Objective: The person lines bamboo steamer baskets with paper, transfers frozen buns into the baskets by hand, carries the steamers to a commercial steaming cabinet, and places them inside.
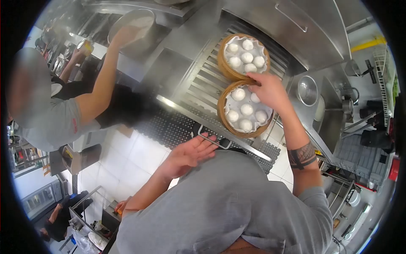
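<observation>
Two round bamboo steamers stand side by side on the slatted metal steaming top [198, 91]. Each is lined with white paper and holds several white buns. My right hand [270, 91] reaches in from the right and pinches the rim of the nearer steamer [221, 112], where the two baskets meet; it covers part of the buns there. The farther steamer [223, 63] lies just beyond my fingertips. My left hand [190, 154] is held palm up with its fingers stretched out, close to a metal bar handle [220, 144] at the front, and holds nothing.
On the left, a co-worker in a grey shirt [50, 114] has an arm in a large metal pot [133, 25]. A raised steel lid [292, 25] stands behind the steamers. To the right are a metal bowl [307, 90] and a sink [332, 116]. Black perforated matting [158, 127] covers part of the floor.
</observation>
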Demonstrator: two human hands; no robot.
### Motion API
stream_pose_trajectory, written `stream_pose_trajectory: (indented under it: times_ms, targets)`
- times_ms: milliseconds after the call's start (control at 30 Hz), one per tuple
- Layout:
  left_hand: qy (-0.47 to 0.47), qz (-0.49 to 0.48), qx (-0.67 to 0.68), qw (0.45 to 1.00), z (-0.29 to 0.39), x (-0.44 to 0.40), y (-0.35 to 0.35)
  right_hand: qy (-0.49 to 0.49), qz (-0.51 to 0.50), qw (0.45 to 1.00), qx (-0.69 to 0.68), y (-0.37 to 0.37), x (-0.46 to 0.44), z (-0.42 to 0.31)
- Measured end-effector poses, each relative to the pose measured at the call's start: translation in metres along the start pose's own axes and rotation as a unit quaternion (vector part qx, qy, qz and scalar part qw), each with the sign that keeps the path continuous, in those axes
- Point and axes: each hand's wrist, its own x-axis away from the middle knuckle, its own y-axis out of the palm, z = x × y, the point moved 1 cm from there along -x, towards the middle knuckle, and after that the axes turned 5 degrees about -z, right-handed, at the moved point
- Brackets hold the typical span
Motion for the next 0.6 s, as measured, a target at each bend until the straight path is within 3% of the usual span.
stream_pose_trajectory:
  times_ms: [67, 200, 267, 467, 600]
  targets:
    - [-0.015, -0.046, 0.023, 0.999, 0.003, -0.001, -0.003, 0.000, 0.011, 1.000, -0.027, -0.007, 0.003, 0.000]
    - [-0.027, -0.031, 0.011, 0.999, 0.006, -0.002, 0.002, 0.032, 0.046, 0.998, 0.011, -0.047, 0.052, -0.016]
    - [-0.007, -0.023, -0.016, 1.000, 0.001, -0.003, 0.000, 0.089, 0.072, 0.988, -0.107, -0.059, 0.091, -0.013]
    - [0.081, 0.025, -0.103, 0.991, 0.016, -0.054, 0.011, 0.152, 0.141, 0.953, -0.221, -0.070, 0.165, 0.066]
    - [0.151, 0.006, -0.097, 0.984, 0.020, -0.107, 0.020, 0.147, 0.042, 0.974, -0.167, -0.048, 0.200, 0.115]
